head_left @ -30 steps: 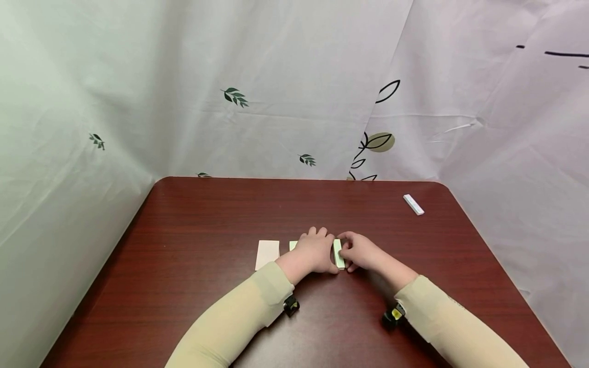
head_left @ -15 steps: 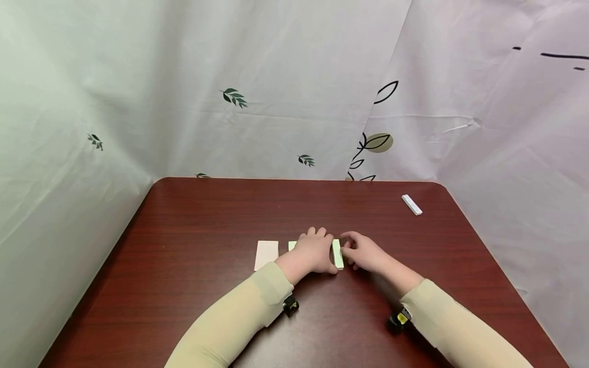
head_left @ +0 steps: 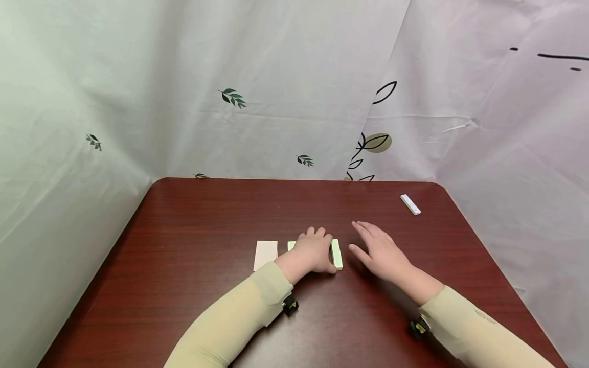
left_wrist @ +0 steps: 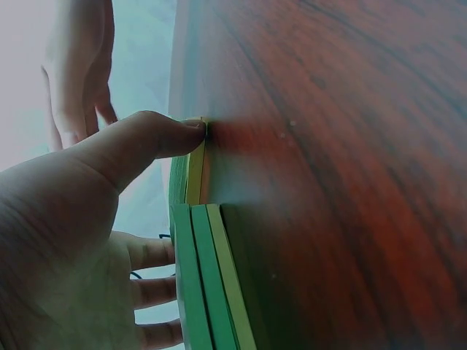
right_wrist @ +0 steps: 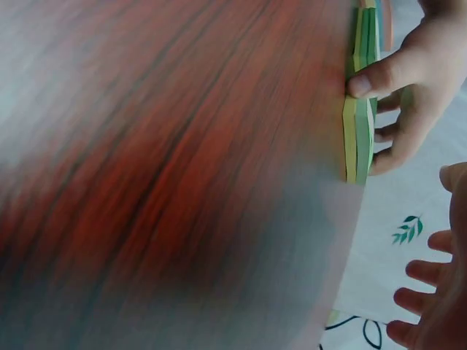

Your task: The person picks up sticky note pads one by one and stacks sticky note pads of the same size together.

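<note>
In the head view my left hand point(head_left: 314, 253) spans a stack of pale green sticky note pads, its thumb at the near edge and its fingertips at the far one. The left wrist view shows the thumb tip on the near edge of a narrow stack point(left_wrist: 194, 175); a wider stack of green and yellow pads point(left_wrist: 208, 277) stands beside it. The narrow strip point(head_left: 337, 254) sticks out right of the hand, and a pale green corner point(head_left: 291, 246) shows on its left. My right hand point(head_left: 384, 255) is apart from the strip, fingers straight and spread, holding nothing.
A pale pink pad point(head_left: 266, 254) lies left of the green ones on the dark red wooden table point(head_left: 207, 214). Near the back right corner lies a small white bar point(head_left: 410, 204). White sheeting point(head_left: 276, 122) with leaf prints surrounds the table.
My right hand has left the narrow pale green strip and moved right, its curled fingers straightening out. My left hand has stayed in place over the pads.
</note>
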{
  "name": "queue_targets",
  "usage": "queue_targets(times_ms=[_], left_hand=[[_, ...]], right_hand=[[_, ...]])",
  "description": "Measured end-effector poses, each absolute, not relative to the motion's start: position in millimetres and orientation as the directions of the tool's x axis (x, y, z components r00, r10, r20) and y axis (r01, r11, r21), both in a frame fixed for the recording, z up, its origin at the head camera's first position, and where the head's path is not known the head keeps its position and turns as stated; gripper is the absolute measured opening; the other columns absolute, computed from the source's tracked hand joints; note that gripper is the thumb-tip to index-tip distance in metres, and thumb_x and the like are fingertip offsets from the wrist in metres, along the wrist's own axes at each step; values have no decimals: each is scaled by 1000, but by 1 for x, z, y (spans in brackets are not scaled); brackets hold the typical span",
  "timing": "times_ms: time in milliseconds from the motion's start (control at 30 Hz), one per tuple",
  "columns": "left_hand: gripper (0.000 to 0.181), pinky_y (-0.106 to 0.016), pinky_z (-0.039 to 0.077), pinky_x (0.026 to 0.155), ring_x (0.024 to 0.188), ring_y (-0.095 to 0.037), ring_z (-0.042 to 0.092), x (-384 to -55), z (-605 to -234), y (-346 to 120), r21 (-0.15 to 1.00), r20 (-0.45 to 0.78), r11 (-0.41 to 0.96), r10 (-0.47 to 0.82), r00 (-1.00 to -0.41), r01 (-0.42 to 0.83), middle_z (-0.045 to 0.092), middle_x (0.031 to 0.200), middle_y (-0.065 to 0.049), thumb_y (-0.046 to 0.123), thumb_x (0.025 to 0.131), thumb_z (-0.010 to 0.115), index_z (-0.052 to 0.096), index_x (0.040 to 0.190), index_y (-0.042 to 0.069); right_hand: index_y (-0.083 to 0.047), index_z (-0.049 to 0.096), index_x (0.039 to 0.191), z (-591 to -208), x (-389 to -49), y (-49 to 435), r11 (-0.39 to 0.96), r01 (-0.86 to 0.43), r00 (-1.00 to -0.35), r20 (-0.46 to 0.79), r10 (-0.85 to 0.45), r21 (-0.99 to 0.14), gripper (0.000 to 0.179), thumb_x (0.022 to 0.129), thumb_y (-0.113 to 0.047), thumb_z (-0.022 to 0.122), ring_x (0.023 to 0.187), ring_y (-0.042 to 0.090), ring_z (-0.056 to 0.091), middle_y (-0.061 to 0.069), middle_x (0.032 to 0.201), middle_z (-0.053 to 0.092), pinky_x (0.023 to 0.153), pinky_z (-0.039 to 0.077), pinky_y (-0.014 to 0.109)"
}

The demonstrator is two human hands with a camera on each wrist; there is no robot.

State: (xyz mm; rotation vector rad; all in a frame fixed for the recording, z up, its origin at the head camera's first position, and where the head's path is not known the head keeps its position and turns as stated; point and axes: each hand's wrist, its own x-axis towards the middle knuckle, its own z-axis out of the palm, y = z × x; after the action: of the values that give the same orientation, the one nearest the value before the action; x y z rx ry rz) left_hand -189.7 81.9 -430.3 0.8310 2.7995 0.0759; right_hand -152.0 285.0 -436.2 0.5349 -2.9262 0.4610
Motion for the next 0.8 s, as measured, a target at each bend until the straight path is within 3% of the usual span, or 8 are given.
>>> queue_targets(times_ms=[167, 400, 800], left_hand=[[76, -43, 44, 90, 114, -28, 46, -189, -430, 82, 114, -194, 839, 544, -817, 532, 52, 127, -4, 59, 73, 77, 57, 132, 15], [79, -43, 45, 91, 115, -28, 46, -190, -430, 82, 106, -208, 840, 542, -814, 532, 52, 129, -4, 62, 74, 76, 56, 135, 16], [79, -42, 45, 89, 114, -28, 46, -190, -432, 82, 107, -203, 840, 543, -815, 533, 51, 129, -3, 63, 74, 75, 55, 135, 16]], right_hand=[[-7, 41, 151, -435, -148, 289, 905, -384, -917, 191, -351, -180, 62, 100, -39, 56, 142, 39, 32, 19, 152, 40, 114, 21, 57], [-8, 40, 152, -437, -147, 290, 910, -382, -918, 179, -353, -160, 63, 101, -44, 52, 145, 38, 29, 18, 154, 37, 116, 16, 56], [3, 45, 144, -441, -180, 317, 926, -308, -943, 197, -267, -218, 55, 101, -32, 54, 136, 43, 38, 26, 143, 46, 109, 29, 59]])
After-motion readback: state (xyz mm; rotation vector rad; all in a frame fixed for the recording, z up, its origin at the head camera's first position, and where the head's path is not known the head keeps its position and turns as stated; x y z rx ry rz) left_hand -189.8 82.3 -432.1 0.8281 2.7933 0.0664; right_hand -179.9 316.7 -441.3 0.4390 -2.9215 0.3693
